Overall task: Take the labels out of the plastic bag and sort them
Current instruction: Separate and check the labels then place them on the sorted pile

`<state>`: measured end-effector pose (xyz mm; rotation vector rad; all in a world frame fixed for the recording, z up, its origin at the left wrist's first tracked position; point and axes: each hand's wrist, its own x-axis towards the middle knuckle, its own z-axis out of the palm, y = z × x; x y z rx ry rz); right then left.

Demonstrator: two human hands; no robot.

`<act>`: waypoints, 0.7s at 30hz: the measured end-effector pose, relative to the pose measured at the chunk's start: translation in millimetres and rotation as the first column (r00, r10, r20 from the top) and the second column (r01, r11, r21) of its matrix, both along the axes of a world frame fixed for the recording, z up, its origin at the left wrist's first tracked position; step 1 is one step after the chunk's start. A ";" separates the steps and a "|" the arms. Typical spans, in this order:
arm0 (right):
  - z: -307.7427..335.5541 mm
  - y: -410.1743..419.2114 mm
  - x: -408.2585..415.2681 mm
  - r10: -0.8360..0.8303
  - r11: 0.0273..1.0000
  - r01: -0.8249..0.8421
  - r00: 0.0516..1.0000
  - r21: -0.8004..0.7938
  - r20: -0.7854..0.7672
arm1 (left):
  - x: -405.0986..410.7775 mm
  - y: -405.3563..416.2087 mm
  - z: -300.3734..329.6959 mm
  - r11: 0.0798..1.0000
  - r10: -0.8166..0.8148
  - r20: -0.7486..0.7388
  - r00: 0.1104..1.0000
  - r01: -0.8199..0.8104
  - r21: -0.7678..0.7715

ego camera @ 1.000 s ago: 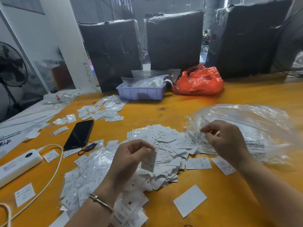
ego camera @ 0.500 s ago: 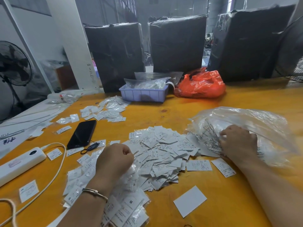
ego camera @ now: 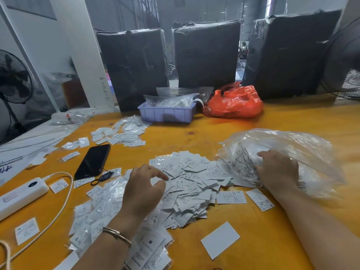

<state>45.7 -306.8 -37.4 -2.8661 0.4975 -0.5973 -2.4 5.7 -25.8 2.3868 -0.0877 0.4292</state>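
Observation:
A crumpled clear plastic bag (ego camera: 296, 145) lies on the orange table (ego camera: 194, 133) at the right, with printed labels inside. My right hand (ego camera: 278, 168) is in its mouth, fingers bent over a bunch of labels there. In the middle spreads a loose heap of white labels (ego camera: 191, 178). My left hand (ego camera: 144, 190) hovers over the heap's left edge, fingers relaxed, index finger pointing out, holding nothing. Labels in small clear sleeves (ego camera: 93, 213) lie under and left of that wrist. A smaller group of labels (ego camera: 124, 133) sits farther back.
A black phone (ego camera: 93, 160) and a white power bank (ego camera: 21, 193) with its cable lie at the left. A blue tray (ego camera: 165, 114) and an orange bag (ego camera: 233, 104) stand at the back before black wrapped bundles (ego camera: 206, 55). A blank white card (ego camera: 220, 239) lies near the front.
My left hand set down the label it held onto the left pile and now hovers with nothing in it. My right hand moved right, deeper into the bag.

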 end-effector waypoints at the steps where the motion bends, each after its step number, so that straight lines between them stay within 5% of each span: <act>1: 0.2 0.4 -0.1 -0.005 1.000 0.005 1.000 -0.023 0.006 | -1.3 -2.2 1.6 1.000 -0.016 0.006 1.000 0.016 0.000; 12: -3.7 1.5 -8.5 0.062 0.962 -0.141 0.946 0.235 0.318 | -11.5 -26.2 18.5 0.965 -0.200 -0.093 0.975 0.213 0.154; 17: 10.8 10.3 -12.4 -0.086 0.853 -0.180 0.877 0.490 0.472 | -12.6 -27.8 20.8 0.944 -0.249 -0.095 0.964 0.263 0.197; 21: 24.1 28.2 -20.3 -0.051 0.702 -0.319 0.869 0.637 0.492 | -9.5 -30.4 21.9 0.938 -0.274 -0.119 0.954 0.292 0.185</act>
